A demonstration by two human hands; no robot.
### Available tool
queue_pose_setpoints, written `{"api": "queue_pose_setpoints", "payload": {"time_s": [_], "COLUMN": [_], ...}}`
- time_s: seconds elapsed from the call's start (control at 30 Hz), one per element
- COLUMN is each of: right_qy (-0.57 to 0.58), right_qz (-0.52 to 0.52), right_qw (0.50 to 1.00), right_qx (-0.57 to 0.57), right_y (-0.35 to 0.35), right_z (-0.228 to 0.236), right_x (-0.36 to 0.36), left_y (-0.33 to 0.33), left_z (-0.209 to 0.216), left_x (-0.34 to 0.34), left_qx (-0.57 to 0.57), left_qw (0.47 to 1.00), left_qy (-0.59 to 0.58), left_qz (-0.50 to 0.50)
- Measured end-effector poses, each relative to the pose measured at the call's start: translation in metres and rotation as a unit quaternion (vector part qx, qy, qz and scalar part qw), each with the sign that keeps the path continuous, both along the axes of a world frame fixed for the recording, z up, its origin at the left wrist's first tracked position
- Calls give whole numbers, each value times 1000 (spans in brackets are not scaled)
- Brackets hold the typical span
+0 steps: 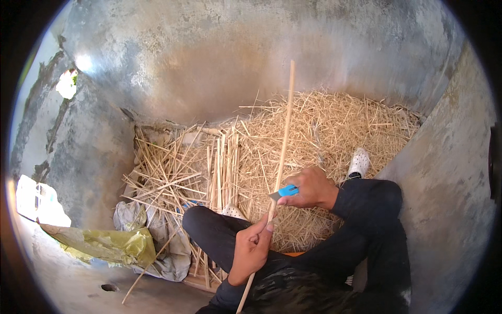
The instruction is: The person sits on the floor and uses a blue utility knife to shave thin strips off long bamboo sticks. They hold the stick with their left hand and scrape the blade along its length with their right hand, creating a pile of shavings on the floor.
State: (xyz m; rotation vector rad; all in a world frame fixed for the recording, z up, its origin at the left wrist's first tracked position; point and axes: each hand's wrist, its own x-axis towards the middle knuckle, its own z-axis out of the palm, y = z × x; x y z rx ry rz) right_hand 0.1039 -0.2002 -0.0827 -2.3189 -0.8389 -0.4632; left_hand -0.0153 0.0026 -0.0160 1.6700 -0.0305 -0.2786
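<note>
A long, thin wooden strip (285, 138) runs up from my lap, tilted a little to the right at its far end. My left hand (252, 246) is closed around its lower part, thumb pressed along it. Just above, my right hand (312, 189) grips a blue-handled utility knife (288, 191). The knife's blade lies against the strip a little beyond my left fingertips. Whether the right fingers also touch the strip is hard to make out.
Shavings (361, 123) cover the floor ahead and to the right. Cut strips (224, 167) lie in a row left of centre, with looser sticks (167, 172) beside them. A yellowish plastic sheet (115, 246) and grey sacking (170, 256) lie at left. Concrete walls (209, 57) enclose me.
</note>
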Motion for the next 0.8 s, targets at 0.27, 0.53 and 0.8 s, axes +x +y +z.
{"api": "queue_pose_setpoints", "payload": {"time_s": [0.27,0.53,0.8], "right_qy": [-84,-36,134], "right_qz": [-87,-180,-449], "right_qw": [992,983,879], "right_qx": [-26,-28,82], "right_y": [-26,-53,-172], "right_z": [2,-13,-22], "right_x": [33,60,141], "left_y": [-6,-17,6], "left_z": [13,27,7], "left_x": [-13,-18,-64], "left_qx": [38,60,68], "left_qw": [999,998,993], "left_qy": [-5,-7,36], "left_qz": [0,-17,-95]}}
